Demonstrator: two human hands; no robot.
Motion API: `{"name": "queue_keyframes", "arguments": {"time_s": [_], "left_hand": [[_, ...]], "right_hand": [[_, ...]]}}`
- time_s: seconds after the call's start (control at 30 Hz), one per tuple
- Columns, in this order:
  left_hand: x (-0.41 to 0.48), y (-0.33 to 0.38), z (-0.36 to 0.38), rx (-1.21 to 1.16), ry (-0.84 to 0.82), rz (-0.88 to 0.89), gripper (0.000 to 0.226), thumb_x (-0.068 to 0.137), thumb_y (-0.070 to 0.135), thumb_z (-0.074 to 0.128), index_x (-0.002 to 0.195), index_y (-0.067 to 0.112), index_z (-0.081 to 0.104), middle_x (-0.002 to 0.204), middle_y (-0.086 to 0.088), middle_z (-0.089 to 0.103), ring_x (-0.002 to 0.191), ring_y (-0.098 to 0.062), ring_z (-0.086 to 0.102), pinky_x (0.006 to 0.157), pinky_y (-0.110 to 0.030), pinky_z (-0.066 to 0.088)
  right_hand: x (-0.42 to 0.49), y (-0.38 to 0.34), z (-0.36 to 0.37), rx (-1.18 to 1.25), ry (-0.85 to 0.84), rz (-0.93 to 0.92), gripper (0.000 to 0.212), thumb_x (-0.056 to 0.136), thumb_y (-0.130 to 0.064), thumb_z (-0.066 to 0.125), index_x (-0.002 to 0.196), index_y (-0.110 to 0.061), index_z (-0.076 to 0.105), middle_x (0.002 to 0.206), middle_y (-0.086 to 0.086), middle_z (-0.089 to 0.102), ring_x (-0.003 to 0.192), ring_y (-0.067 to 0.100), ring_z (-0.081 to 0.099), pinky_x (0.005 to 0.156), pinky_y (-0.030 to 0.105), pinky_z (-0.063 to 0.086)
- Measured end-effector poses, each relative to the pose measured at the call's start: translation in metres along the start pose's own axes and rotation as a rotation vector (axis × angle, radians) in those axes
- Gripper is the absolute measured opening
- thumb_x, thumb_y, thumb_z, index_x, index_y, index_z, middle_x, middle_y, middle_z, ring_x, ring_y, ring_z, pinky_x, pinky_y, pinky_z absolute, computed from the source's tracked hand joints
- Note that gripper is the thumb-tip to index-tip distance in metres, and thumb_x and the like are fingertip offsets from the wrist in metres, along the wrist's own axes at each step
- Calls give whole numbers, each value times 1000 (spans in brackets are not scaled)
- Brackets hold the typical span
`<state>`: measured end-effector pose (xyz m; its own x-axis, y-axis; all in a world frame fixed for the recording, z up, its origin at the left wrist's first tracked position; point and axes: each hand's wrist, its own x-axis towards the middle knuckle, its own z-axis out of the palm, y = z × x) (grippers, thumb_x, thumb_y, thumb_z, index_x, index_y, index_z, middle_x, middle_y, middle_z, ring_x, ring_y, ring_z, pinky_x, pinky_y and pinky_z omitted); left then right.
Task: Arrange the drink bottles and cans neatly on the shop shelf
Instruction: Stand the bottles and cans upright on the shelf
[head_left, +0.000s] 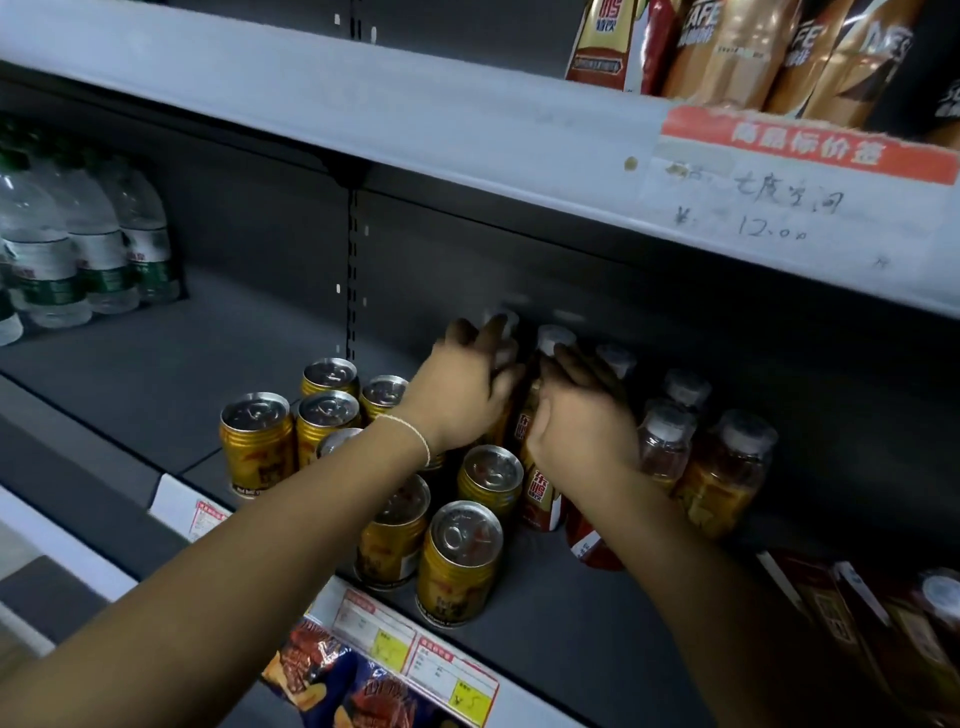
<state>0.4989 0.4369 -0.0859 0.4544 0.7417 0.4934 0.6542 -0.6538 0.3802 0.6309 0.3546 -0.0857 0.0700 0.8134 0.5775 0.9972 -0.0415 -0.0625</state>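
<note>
Both my hands reach into the grey middle shelf. My left hand grips a white-capped bottle at the back. My right hand wraps round the neck of another white-capped tea bottle with a red and gold label. To their right stand several more tea bottles. Several gold cans with silver tops stand in loose rows left of and under my left arm.
Water bottles with green labels stand at the shelf's far left. Coffee bottles fill the upper shelf at right, above a handwritten price label. Snack bags lie on the shelf below. Dark cartons sit at lower right.
</note>
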Motion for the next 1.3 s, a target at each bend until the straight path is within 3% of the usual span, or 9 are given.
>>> {"name": "queue_keyframes", "arguments": {"time_s": [0.1,0.27,0.4,0.5,0.67,0.8,0.97,1.13,1.3], "left_hand": [[-21,8,-3,-199,17,-132,70,97,31,53,153,11,17,140,-20,35,119,-40,50,102,-41,43],[-79,33,-11,-78,-22,-130,71,97,38,46,152,3,18,147,-16,32,127,-31,45,106,-36,39],[-121,52,-5,289,-253,-74,79,98,59,18,154,5,13,159,-19,20,147,-34,17,122,-46,4],[-138,57,4,427,-339,-74,84,98,63,12,154,2,-2,162,-21,-1,149,-38,-3,116,-54,-19],[-149,51,10,460,-308,7,72,102,42,22,152,-1,-8,158,-30,8,147,-45,3,99,-51,-37],[-155,47,13,456,-251,89,74,95,30,35,152,-5,4,148,-28,28,140,-45,22,108,-52,-29],[-159,45,15,453,-208,163,81,91,32,43,153,-2,4,148,-23,27,139,-41,22,113,-47,-22],[-161,43,19,445,-232,150,82,95,37,49,155,3,4,153,-19,22,136,-38,23,118,-43,18],[-162,54,11,405,-263,99,83,89,38,56,154,6,13,146,-17,29,128,-32,30,111,-39,31]], "right_hand": [[0,-1,1,-9,20,-1,54,91,-21,34,136,-5,58,144,15,54,137,33,46,118,41,30],[2,-2,3,-64,-26,6,55,89,-20,35,139,-6,56,149,13,49,141,31,41,120,38,24],[2,-3,5,-34,46,1,51,86,-16,42,130,-2,63,141,17,56,134,36,49,116,41,33],[-1,-3,6,-21,105,-13,47,81,-11,49,122,2,67,133,21,61,126,41,55,110,46,41],[-3,-4,5,-32,92,-16,43,83,-6,57,125,3,65,136,23,59,128,42,53,111,49,39],[-4,-4,0,-69,-17,-5,48,87,-5,59,135,0,58,147,19,50,139,38,42,117,44,29],[-1,-6,-14,-145,-237,9,62,95,-17,51,154,-14,32,164,9,23,151,29,16,122,38,14],[-20,-9,-49,-94,-355,-32,65,94,-18,49,155,-17,25,163,8,22,147,30,26,117,41,31],[-76,10,-94,-74,-382,-86,71,95,-25,52,158,-12,20,166,7,15,152,23,13,124,32,11]]}}
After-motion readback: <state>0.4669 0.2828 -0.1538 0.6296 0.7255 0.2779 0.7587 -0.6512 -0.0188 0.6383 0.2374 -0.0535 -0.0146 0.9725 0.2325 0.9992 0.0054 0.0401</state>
